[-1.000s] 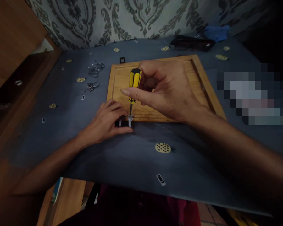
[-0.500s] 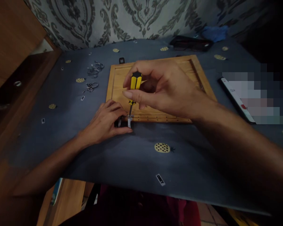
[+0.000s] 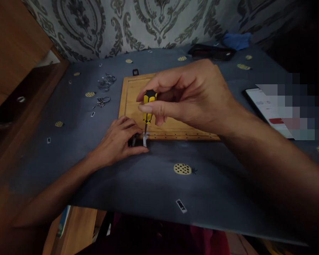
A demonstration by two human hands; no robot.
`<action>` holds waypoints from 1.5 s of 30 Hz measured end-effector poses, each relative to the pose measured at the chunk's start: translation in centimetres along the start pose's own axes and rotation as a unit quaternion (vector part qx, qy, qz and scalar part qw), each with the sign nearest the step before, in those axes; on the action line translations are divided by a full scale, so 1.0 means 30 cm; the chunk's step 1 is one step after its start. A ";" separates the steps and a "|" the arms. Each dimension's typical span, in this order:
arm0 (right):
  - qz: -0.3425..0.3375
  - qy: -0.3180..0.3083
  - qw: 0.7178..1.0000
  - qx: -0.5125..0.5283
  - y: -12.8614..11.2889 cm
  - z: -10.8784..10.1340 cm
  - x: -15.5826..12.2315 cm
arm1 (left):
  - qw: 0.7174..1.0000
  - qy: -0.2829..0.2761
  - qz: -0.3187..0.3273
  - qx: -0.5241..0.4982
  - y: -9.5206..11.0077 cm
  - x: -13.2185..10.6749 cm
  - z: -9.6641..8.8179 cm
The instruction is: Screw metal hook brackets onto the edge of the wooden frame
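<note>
My right hand [image 3: 191,95] pinches the yellow and black handle of a small screwdriver [image 3: 148,102], held upright with its tip down on a small metal clamp [image 3: 145,138]. That clamp lies on the dark blue cloth just in front of the near edge of a wooden board [image 3: 175,129]. My left hand [image 3: 119,140] rests on the cloth with its fingers curled round the clamp, pressing it in place. Part of the clamp is hidden under those fingers.
Several loose metal clamps [image 3: 105,82] lie on the cloth at the back left. A dark case [image 3: 211,52] and a blue rag [image 3: 236,39] sit at the far edge by the patterned wall. A phone [image 3: 268,106] lies to the right. A wooden shelf [image 3: 13,53] stands left.
My right hand has turned round the screwdriver handle, fingers shifting over it, while the tip stays on the clamp. The view has tilted slightly. My left hand has stayed put.
</note>
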State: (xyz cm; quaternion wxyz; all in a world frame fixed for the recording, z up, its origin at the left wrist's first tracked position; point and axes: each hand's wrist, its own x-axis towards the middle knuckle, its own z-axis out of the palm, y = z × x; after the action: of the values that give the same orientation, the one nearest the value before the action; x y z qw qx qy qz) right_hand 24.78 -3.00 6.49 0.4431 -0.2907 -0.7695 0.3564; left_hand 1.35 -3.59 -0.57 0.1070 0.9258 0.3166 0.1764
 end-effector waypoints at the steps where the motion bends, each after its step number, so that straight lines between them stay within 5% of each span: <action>1: 0.002 0.006 1.000 -0.013 -0.003 0.005 -0.003 | 1.000 -0.002 -0.001 0.001 0.000 0.000 0.000; 10: -0.025 0.021 0.998 -0.056 -0.001 0.033 -0.013 | 1.000 -0.003 -0.005 0.006 -0.003 -0.004 0.003; 18: -0.056 0.134 0.986 -0.088 -0.040 0.014 -0.014 | 1.000 -0.002 0.001 -0.003 -0.005 0.000 0.000; 28: 0.011 0.085 0.992 -0.093 0.001 0.030 -0.015 | 1.000 0.005 0.006 -0.015 -0.007 -0.002 0.005; 38: 0.002 0.058 0.994 -0.089 0.012 0.032 -0.021 | 1.000 -0.021 -0.016 0.007 0.003 0.001 0.002; 45: -0.023 0.062 0.990 -0.123 0.024 0.033 -0.024 | 0.998 -0.057 -0.029 -0.001 -0.002 -0.010 -0.067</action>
State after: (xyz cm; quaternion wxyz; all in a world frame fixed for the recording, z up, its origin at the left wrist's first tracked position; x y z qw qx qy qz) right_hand 24.31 -3.41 5.21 0.4591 -0.3469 -0.7848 0.2301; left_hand 0.32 -3.56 1.18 0.1314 0.9246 0.3367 0.1202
